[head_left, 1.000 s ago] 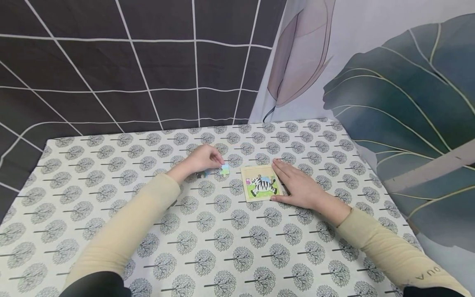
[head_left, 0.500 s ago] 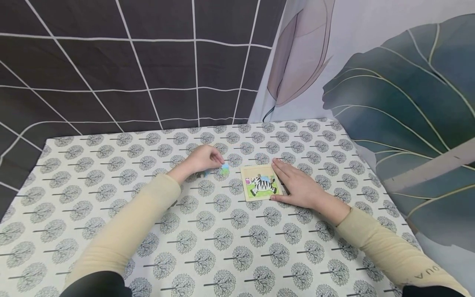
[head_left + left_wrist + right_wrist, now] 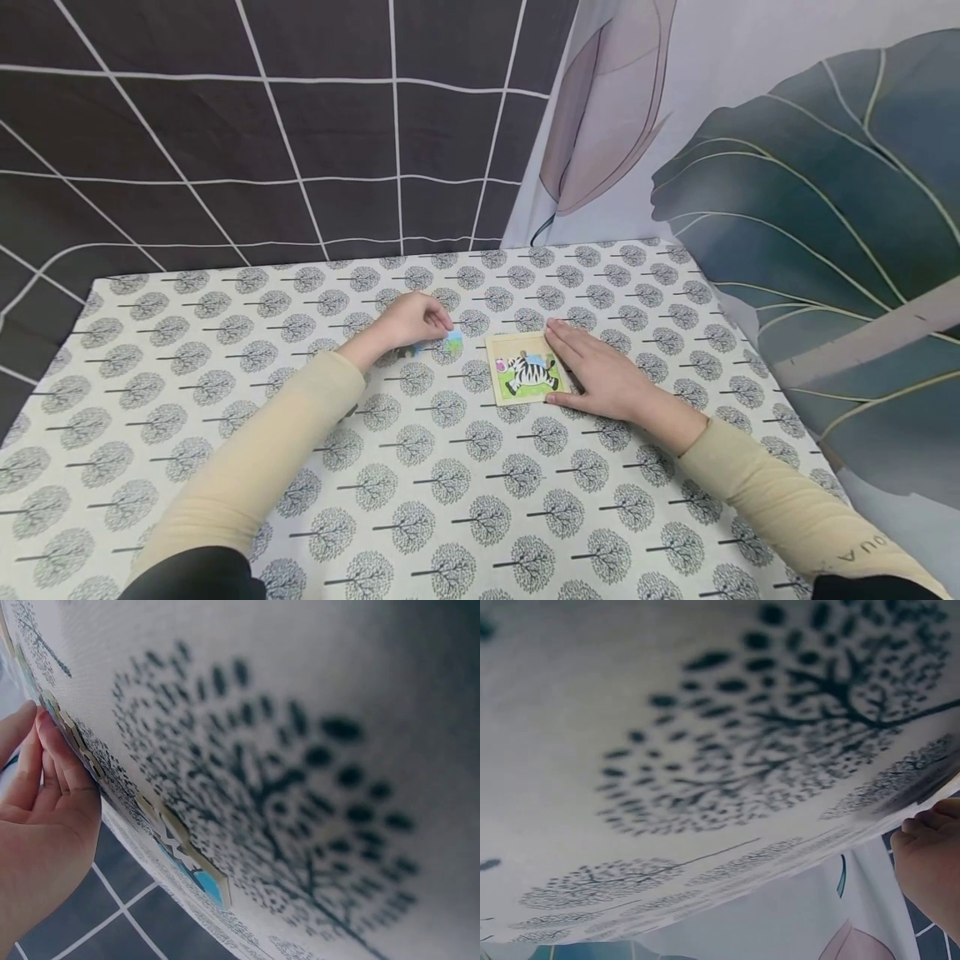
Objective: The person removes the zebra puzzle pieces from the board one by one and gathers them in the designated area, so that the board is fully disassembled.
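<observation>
In the head view, my left hand (image 3: pixel 412 321) pinches a small blue-and-green jigsaw piece (image 3: pixel 454 342) between thumb and fingertips, at the tabletop. Under that hand other jigsaw pieces (image 3: pixel 408 352) peek out, mostly hidden. The left wrist view shows a piece with blue on it (image 3: pixel 187 859) lying on the cloth beside the left hand (image 3: pixel 52 787). To the right lies a square wooden puzzle tray (image 3: pixel 512 340) with a partly filled zebra picture (image 3: pixel 534 374). My right hand (image 3: pixel 603 371) rests along the tray's right side, fingers straight, thumb at the near corner.
A white cloth with tree prints (image 3: pixel 420 500) covers the table. Behind it hangs a dark curtain with a white grid (image 3: pixel 322 133). A pale leaf-patterned curtain (image 3: pixel 810 217) hangs at the right.
The jigsaw piece at my left fingertips has turned in place. My right hand and the puzzle tray have hardly moved.
</observation>
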The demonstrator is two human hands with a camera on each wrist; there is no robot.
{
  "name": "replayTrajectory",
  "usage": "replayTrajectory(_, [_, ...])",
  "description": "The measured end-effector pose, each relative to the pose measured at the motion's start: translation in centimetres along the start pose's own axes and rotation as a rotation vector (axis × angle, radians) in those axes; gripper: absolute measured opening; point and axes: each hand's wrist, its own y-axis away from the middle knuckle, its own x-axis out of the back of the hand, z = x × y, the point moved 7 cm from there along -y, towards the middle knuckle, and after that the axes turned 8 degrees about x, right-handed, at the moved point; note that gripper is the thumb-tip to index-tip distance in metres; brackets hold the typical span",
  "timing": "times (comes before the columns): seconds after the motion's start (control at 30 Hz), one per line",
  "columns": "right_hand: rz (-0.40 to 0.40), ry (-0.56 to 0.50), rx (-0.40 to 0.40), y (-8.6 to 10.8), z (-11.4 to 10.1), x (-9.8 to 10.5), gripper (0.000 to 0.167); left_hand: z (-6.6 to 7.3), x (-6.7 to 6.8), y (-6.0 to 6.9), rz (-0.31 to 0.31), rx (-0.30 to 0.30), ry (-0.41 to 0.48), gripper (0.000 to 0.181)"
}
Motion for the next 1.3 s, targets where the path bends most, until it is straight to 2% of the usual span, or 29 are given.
replayTrajectory(0.4, [0.067, -0.02, 0.139, -1.5, -2.3, 0.4, 0.092, -0.2, -0.1, 0.2, -0.023, 0.032, 0.042, 0.013])
replayTrajectory(0.63, [0.018, -0.05, 0.15, -2.2, -3.0, -0.2, 0.085, -0.1, -0.1, 0.2, -0.026, 0.029, 0.05, 0.015])
replayTrajectory(0.93, [-0.014, -0.045, 0.183, -1.8, -3.6, -0.5, 0.082, 0.2, 0.0, 0.2, -0.03, 0.015, 0.056, 0.016])
replayTrajectory(1.1, [-0.023, -0.037, 0.189, -1.8, -3.4, -0.8, 0.082, 0.7, 0.1, 0.3, -0.013, 0.006, 0.065, 0.019])
replayTrajectory(1.3, [-0.024, -0.034, 0.191, -1.7, -3.3, -1.0, 0.082, 2.3, -0.4, 0.4, -0.002, -0.034, 0.086, 0.018])
